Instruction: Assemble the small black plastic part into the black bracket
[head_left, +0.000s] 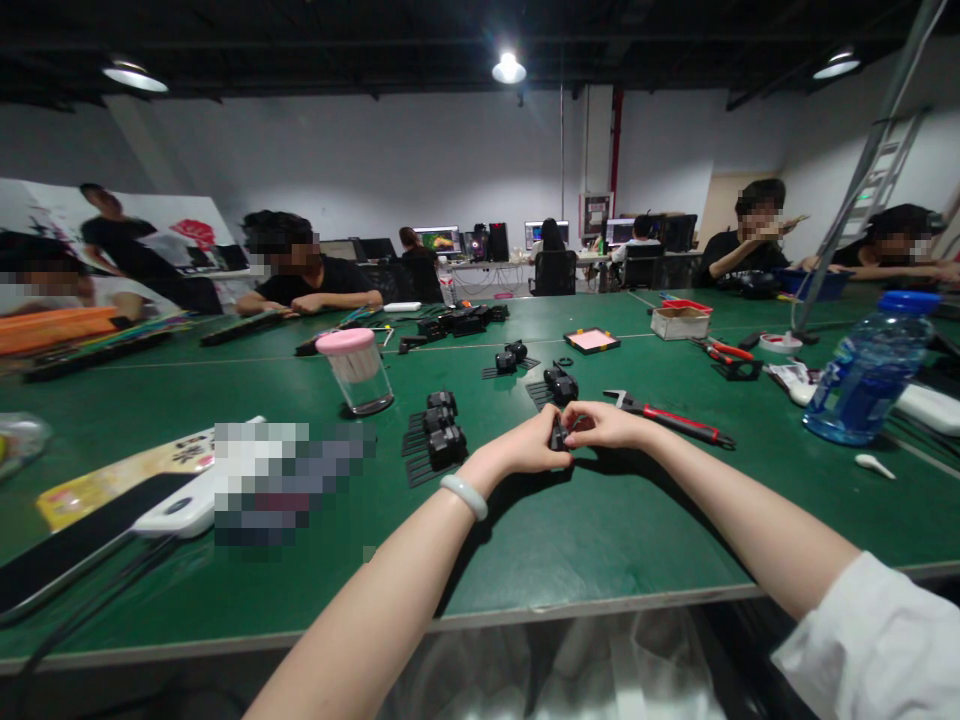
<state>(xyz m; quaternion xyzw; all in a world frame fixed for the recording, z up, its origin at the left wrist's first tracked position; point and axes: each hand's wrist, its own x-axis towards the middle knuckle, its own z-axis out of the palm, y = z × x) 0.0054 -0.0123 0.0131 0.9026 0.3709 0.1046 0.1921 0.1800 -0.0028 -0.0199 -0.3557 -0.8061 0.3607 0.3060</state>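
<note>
Near the middle of the green table (525,560), my left hand (534,443) is closed on a small black part (558,434). My right hand (604,425) pinches the same part from the right, its fingertips touching it. Just beyond my hands lies a black piece with thin prongs (560,384). Several similar black pronged pieces (441,430) stand in a row left of my hands, and another group (511,358) sits farther back. An adjustable wrench with red handles (679,422) lies right of my right hand.
A pink-lidded jar (358,372) stands at left, near a white power strip (180,508). On the right are a blue-capped bottle (870,370), red-handled pliers (727,350) and a small white box (679,322). A pink-centred tray (592,340) lies farther back. Several people sit beyond.
</note>
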